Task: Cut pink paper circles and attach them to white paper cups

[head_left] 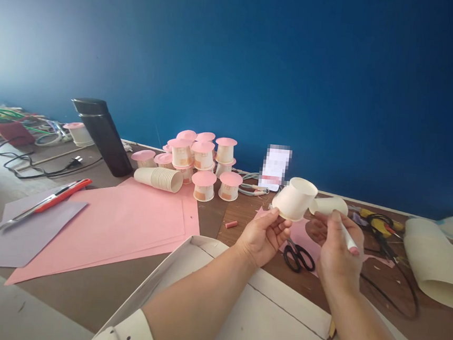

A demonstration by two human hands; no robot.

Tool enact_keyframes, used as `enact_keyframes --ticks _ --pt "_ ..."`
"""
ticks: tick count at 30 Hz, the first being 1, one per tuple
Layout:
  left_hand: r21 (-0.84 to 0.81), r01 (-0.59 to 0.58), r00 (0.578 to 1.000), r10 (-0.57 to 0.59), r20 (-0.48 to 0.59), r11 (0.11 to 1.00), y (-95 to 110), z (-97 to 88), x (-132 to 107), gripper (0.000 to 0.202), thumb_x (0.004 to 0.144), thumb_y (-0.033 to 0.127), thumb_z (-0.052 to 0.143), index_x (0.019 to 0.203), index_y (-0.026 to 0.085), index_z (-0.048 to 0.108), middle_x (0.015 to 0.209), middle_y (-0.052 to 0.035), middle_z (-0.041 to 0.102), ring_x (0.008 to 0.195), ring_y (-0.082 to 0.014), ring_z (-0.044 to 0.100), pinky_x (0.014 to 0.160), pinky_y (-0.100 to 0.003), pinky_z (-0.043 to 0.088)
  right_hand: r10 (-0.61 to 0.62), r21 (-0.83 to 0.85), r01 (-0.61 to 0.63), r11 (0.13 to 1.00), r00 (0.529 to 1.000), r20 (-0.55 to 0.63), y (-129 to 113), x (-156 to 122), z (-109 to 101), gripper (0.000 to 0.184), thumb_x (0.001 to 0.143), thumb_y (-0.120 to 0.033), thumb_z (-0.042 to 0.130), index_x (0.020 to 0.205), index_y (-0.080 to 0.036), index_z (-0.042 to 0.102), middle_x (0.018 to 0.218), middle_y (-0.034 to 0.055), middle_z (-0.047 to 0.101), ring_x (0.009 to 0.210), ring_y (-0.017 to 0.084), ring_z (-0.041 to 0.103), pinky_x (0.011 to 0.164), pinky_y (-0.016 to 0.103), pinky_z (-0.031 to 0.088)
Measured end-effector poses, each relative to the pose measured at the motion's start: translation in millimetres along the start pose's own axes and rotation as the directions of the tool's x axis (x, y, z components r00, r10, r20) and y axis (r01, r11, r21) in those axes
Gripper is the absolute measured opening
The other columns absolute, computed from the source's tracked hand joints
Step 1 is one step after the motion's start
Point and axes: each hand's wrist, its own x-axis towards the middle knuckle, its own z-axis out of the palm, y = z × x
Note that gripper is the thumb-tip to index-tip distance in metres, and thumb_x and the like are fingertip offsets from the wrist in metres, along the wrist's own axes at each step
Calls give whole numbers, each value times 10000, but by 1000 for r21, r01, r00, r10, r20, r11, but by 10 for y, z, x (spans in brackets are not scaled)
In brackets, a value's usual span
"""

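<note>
My left hand (pixel 265 238) grips a white paper cup (pixel 296 198) by its lower edge, the cup tilted with its narrower end up. In my right hand (pixel 340 251) is a white marker (pixel 348 238) with a pink end, held just right of the cup; its tip is hidden by my fingers. Behind that hand another white paper cup (pixel 332 204) lies on its side. Black-handled scissors (pixel 298 257) rest on pink paper between my hands. To the left, a small pink marker cap (pixel 230 224) lies on the brown table.
Several cups with pink round paper tops (pixel 204 157) are stacked near the blue wall, beside nested cups (pixel 158 179). Pink sheets (pixel 118 224), a red utility knife (pixel 59 196), a black bottle (pixel 104 138), a phone (pixel 276 166) and a white box lid (pixel 234 308) lie around.
</note>
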Motion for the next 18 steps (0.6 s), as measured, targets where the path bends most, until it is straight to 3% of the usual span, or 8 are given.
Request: enact_keyframes --ticks 3,7,11,15,18 --pt "-16 -57 998 57 -21 998 -6 -14 22 110 857 202 647 908 104 658 817 -57 672 749 -100 661 692 -178 550 -13 -100 8 995 998 -54 -118 -40 12 454 874 -554 569 1151 -195 563 898 63 699 752 220 671 646 380 548" --pt "-12 -73 997 72 -34 997 -18 -35 55 109 867 177 621 918 90 664 836 -77 685 787 -113 673 745 -196 555 -224 -241 232 942 973 58 -269 -176 52 390 939 -499 487 1138 -185 605 758 16 613 700 186 606 700 373 523" --pt "26 -89 996 90 -27 996 -45 -54 75 109 855 167 629 905 85 679 856 -87 701 819 -122 679 783 -208 549 -386 -348 444 826 895 225 -323 -273 49 346 973 -406 441 1156 -199 650 895 72 662 827 218 625 802 405 504" --pt "95 -130 992 129 15 987 -82 -68 81 113 819 181 678 861 77 691 836 -86 703 814 -129 677 803 -231 538 -493 -317 601 734 792 360 -358 -294 42 266 960 -317 469 1083 -206 677 1040 97 697 893 230 663 834 397 512" --pt "153 -151 988 146 46 977 -100 -66 83 151 781 207 724 832 70 689 828 -94 697 813 -137 670 825 -250 524 -470 -365 574 733 815 339 -361 -302 48 207 927 -313 534 1039 -202 668 1013 90 710 898 234 669 804 370 523"
